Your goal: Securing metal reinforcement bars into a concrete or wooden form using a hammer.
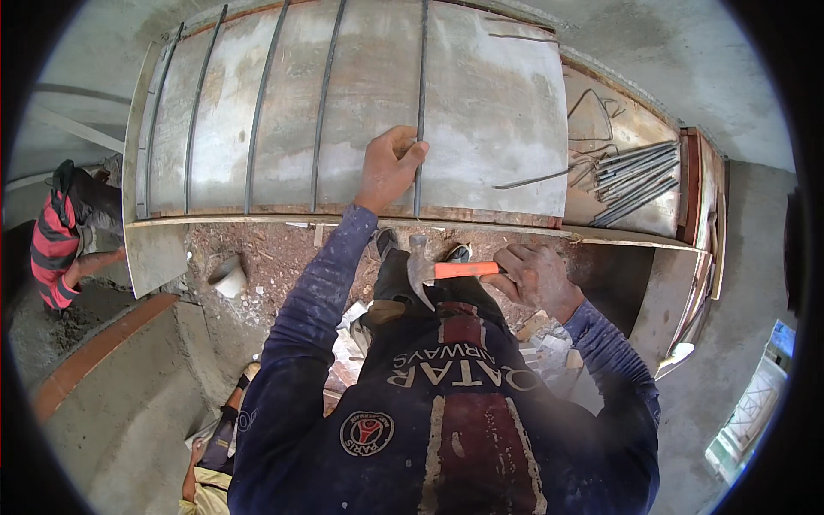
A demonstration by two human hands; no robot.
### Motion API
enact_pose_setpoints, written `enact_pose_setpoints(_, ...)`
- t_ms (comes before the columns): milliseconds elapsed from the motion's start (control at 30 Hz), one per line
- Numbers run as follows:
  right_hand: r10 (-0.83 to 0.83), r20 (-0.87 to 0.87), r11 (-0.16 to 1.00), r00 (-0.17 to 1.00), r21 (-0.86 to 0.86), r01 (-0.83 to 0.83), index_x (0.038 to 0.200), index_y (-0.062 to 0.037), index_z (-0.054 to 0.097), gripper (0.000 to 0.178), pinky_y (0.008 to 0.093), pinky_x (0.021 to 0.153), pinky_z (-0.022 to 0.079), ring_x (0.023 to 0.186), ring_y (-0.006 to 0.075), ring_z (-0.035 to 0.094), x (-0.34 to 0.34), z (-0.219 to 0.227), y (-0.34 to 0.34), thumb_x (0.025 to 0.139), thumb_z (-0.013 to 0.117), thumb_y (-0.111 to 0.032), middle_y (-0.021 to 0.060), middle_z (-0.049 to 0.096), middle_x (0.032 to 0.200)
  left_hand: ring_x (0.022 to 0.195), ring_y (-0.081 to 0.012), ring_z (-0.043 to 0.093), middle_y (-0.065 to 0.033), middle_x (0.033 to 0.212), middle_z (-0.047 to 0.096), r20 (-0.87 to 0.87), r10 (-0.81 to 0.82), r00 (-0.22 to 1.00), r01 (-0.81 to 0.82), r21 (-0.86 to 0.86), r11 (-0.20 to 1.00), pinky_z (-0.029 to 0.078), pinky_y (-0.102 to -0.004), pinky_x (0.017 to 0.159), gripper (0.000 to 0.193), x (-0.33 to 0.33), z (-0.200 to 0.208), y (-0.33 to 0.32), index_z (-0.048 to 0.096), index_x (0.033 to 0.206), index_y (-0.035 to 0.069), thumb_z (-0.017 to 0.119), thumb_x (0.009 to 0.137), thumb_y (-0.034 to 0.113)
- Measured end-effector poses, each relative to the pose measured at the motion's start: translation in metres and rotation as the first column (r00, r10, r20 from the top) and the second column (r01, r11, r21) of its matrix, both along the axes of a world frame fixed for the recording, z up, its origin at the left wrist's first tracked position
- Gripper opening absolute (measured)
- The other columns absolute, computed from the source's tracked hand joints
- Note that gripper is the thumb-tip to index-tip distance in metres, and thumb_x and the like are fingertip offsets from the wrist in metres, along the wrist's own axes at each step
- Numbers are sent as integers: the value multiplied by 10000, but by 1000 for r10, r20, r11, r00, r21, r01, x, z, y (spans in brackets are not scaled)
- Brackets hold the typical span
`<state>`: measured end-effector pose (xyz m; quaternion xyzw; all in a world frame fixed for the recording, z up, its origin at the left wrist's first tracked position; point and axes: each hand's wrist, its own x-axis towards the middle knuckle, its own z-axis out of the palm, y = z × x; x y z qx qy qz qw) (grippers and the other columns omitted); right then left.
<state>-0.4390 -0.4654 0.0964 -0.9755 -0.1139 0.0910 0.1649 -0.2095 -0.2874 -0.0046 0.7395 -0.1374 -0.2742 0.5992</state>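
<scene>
My left hand pinches a steel rebar rod near its close end. That rod lies across a grey formwork panel, and several similar rods run roughly parallel to it on the left. In my right hand is a claw hammer with an orange and black handle. The hammer is held just in front of my body, below the panel's wooden edge, and its head is clear of the rod.
Cut rebar pieces lie piled on the panel's right part beside bent wire. A pale bucket sits on the rubble floor. One person in a striped shirt bends at the left; another in yellow is at lower left.
</scene>
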Motion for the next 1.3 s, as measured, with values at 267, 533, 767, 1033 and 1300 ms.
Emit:
enact_pose_setpoints(267,-22,42,999,999,36,21,858,-86,592,393,394,539,502,620,277,653,4,2,18,895,642,-474,93,624,711,750,-174,681,-145,873,719,-22,-48,999,49,47,998,534,-308,655,418,2,-1,0,601,1181,-91,689,899,204)
enact_pose_setpoints(533,-211,-15,976,977,41,212,870,-68,606,391,427,554,500,630,321,646,-6,8,28,891,656,-455,108,628,711,649,-154,660,-135,786,702,29,-48,998,48,22,999,523,-313,557,313,3,7,-6,624,1106,-71,678,881,141)
enact_pose_setpoints(767,-585,92,795,806,264,547,889,-48,631,318,443,562,480,625,371,626,-53,5,26,869,718,-354,145,598,682,606,-170,653,-153,710,684,129,-14,992,-8,170,985,507,-340,551,237,1,12,-5,660,1015,-45,674,861,135)
enact_pose_setpoints(1033,-945,41,302,325,495,815,869,10,639,291,365,511,380,519,205,475,-130,2,-35,913,687,-274,117,461,592,713,-309,677,-182,775,692,459,-76,885,-93,335,938,527,-404,706,292,-7,20,-9,667,1062,-19,686,835,164)
enact_pose_setpoints(1300,-964,32,232,264,589,774,885,22,616,349,331,507,335,592,110,353,-178,-7,-167,964,632,-318,76,370,605,1151,-406,526,-223,1220,573,759,-206,618,-129,356,926,426,-492,986,471,-71,50,-100,587,1259,48,703,812,138)
